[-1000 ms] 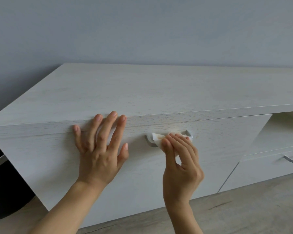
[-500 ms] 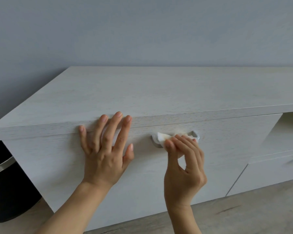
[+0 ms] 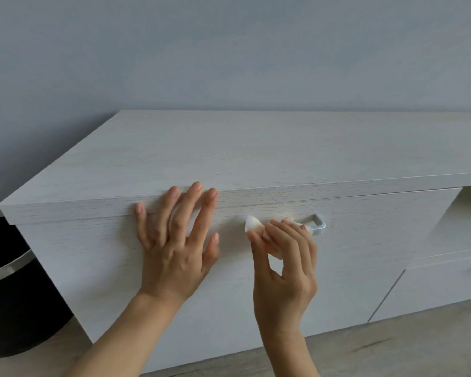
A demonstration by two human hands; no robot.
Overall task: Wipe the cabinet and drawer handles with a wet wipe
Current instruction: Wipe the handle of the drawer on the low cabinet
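Left hand flat with straight fingers on pale cabinet front, right hand pinching white wet wipe against metal handle, black bin at left

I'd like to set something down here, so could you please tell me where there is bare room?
The cabinet top is bare between wall and front edge. The front is crowded: left hand pressed flat, right hand holding the wipe on the handle.

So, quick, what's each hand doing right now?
Left hand: open, flat against the cabinet front.
Right hand: pinching the wet wipe at the handle.
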